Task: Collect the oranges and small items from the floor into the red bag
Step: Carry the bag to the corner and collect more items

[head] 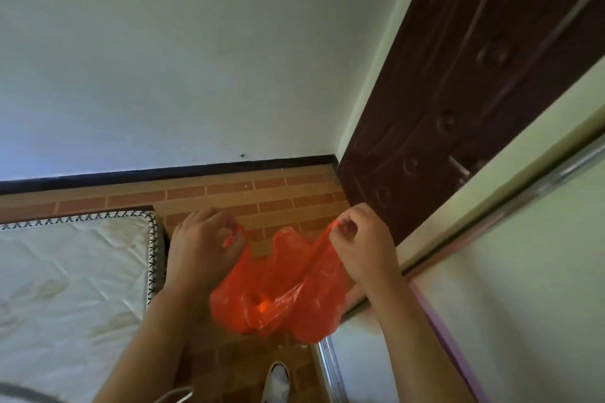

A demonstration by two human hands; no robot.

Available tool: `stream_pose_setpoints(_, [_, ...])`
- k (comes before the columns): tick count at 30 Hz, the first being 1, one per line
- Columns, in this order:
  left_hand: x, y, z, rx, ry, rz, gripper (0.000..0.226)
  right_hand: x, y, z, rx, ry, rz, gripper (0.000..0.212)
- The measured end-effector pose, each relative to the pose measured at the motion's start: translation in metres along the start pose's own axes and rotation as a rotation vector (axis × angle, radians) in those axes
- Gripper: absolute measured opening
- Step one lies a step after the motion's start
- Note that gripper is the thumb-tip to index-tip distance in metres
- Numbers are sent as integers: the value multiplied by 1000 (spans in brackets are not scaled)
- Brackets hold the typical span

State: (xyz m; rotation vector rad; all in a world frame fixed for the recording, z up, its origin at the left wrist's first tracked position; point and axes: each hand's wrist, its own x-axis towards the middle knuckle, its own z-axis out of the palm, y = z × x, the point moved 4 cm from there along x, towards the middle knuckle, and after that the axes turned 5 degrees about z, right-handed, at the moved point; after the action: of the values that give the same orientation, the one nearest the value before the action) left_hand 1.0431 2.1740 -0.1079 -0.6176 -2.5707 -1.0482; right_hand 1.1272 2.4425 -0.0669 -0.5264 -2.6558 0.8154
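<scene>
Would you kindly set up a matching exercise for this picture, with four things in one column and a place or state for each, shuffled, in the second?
Column one:
1. red bag
2. mattress
3. door
4. white shoe

Column two:
A. lies at the left, white with stitched edging
B. stands on the brick-pattern floor at the bottom edge of the view
C. hangs in the air, one handle pinched by the left hand, the other by the right hand
D. dark brown, at the upper right

Pairs: 1-C, 2-A, 3-D, 4-B
</scene>
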Motion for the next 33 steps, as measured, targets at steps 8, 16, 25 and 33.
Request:
stream_pose_setpoints(8, [72,-15,-19,92,118,-122,9,109,-33,23,100,-75,-143,20])
stream_pose_setpoints(16, [111,-26,-22,156,189,-232,9,185,-57,50,112,-115,-249,11])
stream_pose_setpoints(25, [186,-60,-7,178,170,-274,15,262,-71,91,196,-127,-224,13])
stream_pose_setpoints(33, [291,-144,19,141,111,-262,17,357,-98,146,116,-102,-190,16])
